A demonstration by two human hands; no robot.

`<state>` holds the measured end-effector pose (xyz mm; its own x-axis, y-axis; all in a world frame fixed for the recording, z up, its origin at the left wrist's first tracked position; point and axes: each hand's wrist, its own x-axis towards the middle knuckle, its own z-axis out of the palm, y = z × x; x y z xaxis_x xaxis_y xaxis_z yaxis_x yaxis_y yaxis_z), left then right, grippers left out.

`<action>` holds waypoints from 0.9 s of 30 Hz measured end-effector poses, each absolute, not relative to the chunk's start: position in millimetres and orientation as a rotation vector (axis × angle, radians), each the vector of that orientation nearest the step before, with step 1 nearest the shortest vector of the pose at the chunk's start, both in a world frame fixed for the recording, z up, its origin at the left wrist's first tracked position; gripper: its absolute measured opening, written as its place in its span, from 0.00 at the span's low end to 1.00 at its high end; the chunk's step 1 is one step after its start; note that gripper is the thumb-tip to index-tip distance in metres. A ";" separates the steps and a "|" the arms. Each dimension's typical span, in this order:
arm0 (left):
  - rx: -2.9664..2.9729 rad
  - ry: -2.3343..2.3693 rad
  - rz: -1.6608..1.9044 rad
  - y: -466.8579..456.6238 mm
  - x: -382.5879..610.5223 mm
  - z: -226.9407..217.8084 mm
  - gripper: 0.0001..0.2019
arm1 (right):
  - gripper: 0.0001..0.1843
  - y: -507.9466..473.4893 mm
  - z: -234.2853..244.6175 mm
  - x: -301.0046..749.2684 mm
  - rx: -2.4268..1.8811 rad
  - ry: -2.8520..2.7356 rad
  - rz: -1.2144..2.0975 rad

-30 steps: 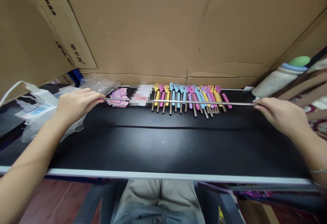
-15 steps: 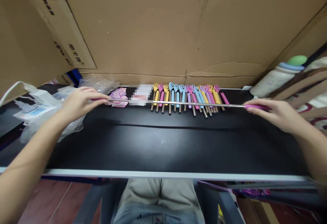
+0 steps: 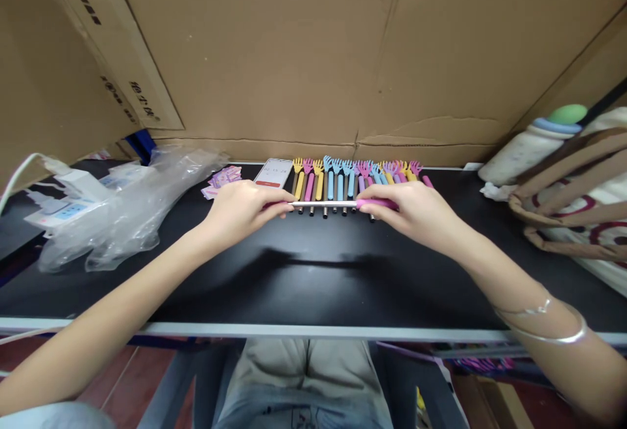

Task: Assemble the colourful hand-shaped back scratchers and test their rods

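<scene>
Between my two hands, a telescopic back scratcher [image 3: 325,204] is held level above the black table, with its metal rod partly collapsed. My left hand [image 3: 249,207] pinches one end, and the claw head is hidden by the fingers. Closed around the pink grip at the other end is my right hand [image 3: 406,206]. Behind the rod lies a row of back scratchers [image 3: 338,181] in yellow, pink, blue and purple, claws pointing to the cardboard wall. My right hand covers part of that row.
A phone [image 3: 274,172] and small printed cards [image 3: 225,177] lie left of the row. Farther left are clear plastic bags [image 3: 161,187] and a power strip [image 3: 68,210]. On the right, a bottle [image 3: 519,151] leans near a bag [image 3: 563,207]. Cardboard [image 3: 294,57] walls the back.
Both hands have come together toward the middle, and the back scratcher's long extended rod has slid in to a short length. The row behind stays put.
</scene>
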<state>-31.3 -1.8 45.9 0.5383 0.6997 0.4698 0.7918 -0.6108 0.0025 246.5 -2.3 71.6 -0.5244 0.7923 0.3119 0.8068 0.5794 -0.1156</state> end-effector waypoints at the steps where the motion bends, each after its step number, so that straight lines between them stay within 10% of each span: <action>1: -2.573 -1.264 -0.619 -2.3 -27.0 46.3 0.14 | 0.16 -3.0 69.2 241.1 -1.299 -2.504 -0.023; 27: -2.394 -0.671 -0.444 8.0 -14.0 25.6 0.13 | 0.20 -7.6 19.9 222.7 -0.988 -2.647 -0.780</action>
